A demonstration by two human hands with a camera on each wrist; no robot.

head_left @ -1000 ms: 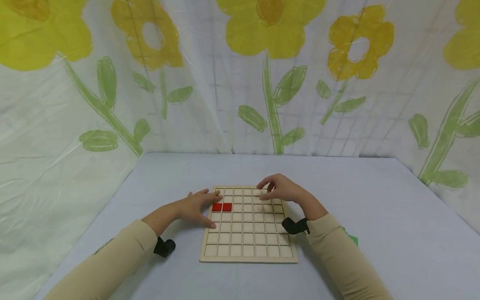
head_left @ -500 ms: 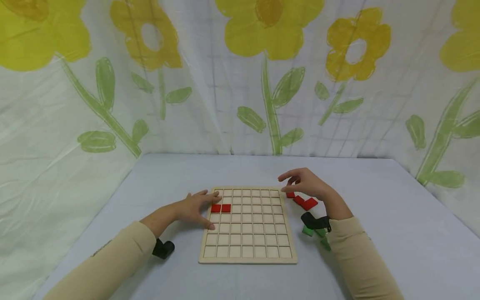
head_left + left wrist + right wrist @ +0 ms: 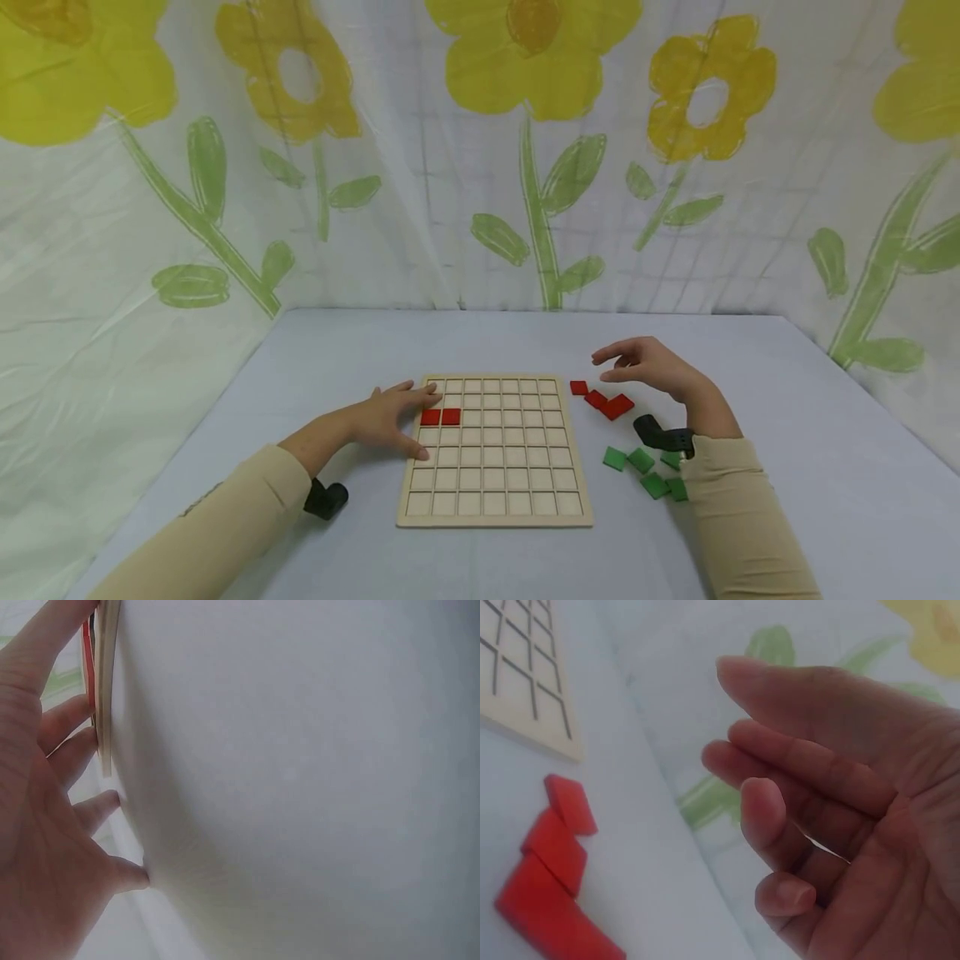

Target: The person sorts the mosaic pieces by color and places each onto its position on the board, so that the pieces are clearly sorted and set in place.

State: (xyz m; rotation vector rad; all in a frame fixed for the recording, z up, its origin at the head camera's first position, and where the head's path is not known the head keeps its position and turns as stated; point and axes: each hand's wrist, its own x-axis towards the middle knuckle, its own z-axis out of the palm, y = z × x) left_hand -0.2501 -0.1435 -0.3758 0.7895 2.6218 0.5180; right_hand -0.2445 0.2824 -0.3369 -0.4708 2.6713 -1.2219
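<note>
A square wooden grid board [image 3: 495,521] lies on the table. Two red square tiles [image 3: 451,417] sit side by side in cells at its left, in the third row from the far edge. With fingers spread, my left hand [image 3: 386,419] touches the board's left edge; the left wrist view has some fingertips at the board's side [image 3: 106,712] and others on the tabletop. To the right of the board, my right hand [image 3: 651,365] hovers with fingers loosely bent and holds nothing. Several loose red tiles [image 3: 617,407] lie below and left of it, also visible as red pieces [image 3: 559,855] in the right wrist view.
Several green tiles [image 3: 655,485] lie right of the board, partly hidden by the right wrist and sleeve. A black wrist camera [image 3: 660,436] is strapped to the right wrist, another black camera [image 3: 326,498] to the left. A flower-printed curtain [image 3: 420,208] hangs behind the table.
My right hand has moved right, from over the board's far right corner to beyond the loose red tiles, uncovering the red and green tiles. My left hand stays at the board's left edge.
</note>
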